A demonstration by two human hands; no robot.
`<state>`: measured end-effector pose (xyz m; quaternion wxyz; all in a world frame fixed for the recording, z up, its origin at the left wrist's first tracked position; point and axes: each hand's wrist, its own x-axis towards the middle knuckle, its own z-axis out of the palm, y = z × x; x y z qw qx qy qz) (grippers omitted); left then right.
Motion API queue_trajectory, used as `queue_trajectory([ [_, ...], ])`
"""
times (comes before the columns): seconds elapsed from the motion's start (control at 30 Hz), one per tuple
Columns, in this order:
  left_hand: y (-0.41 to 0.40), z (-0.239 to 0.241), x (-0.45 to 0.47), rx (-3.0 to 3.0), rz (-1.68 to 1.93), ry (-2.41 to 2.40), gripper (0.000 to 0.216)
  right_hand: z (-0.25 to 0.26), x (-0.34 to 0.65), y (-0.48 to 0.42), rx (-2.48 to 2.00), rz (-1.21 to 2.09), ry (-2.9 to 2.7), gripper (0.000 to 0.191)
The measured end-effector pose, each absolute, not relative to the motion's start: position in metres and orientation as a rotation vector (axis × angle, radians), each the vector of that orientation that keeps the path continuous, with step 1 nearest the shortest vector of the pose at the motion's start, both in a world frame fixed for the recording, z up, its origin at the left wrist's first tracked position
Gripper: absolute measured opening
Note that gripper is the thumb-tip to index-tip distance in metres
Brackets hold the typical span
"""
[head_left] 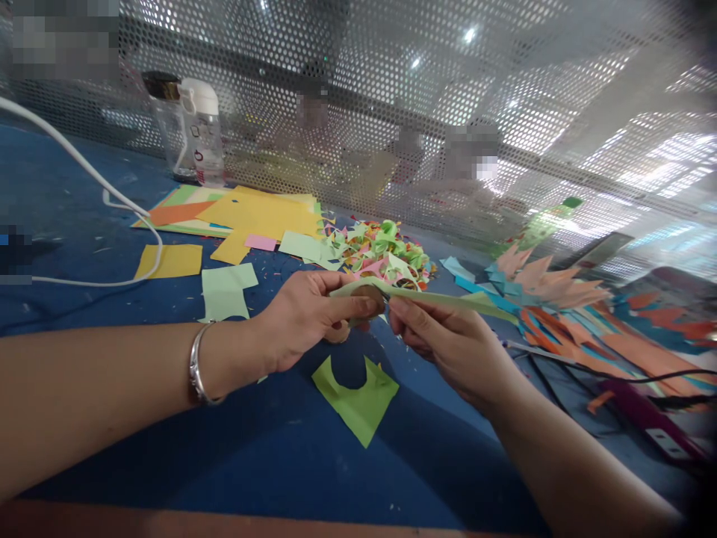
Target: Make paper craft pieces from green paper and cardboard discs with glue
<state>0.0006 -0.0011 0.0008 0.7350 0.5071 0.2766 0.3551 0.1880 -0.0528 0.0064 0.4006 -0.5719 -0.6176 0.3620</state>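
Note:
My left hand [314, 310], with a silver bangle at the wrist, pinches the left part of a light green sheet of paper [448, 299]. My right hand [442, 336] grips the same paper a little farther right, thumb and fingertips closed along its edge. The two hands nearly meet above the table. A small dark spot shows between their fingertips, too small to name. Below them on the table lies a green paper piece [364, 407] with a rounded notch cut from its upper side. Part of the held paper is hidden behind my fingers.
Colourful paper scraps [386, 250] are heaped beyond my hands. Yellow sheets [269, 213] are stacked behind left, near two bottles [207, 142]. A white cable [84, 161] crosses the left. Orange paper strips [632, 344] and a purple power strip [644, 418] lie right. A perforated screen [358, 60] stands behind.

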Motion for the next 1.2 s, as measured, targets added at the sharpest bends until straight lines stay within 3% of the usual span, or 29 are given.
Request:
queue_trajectory([
  [0.3,0.0011,-0.0011,0.0010,1.117,0.775,0.590,0.028,0.0082,0.1828,-0.0522,-1.397,1.072,-1.488,0.048],
  [0.77,0.0016,-0.0020,0.0027,1.114,0.807,0.606,0.023,0.0077,0.1824,-0.0509,-1.388,1.094,-1.459,0.049],
  [1.2,0.0022,-0.0038,0.0030,1.089,0.772,0.590,0.033,0.0061,0.1838,-0.0513,-1.395,1.141,-1.410,0.050],
])
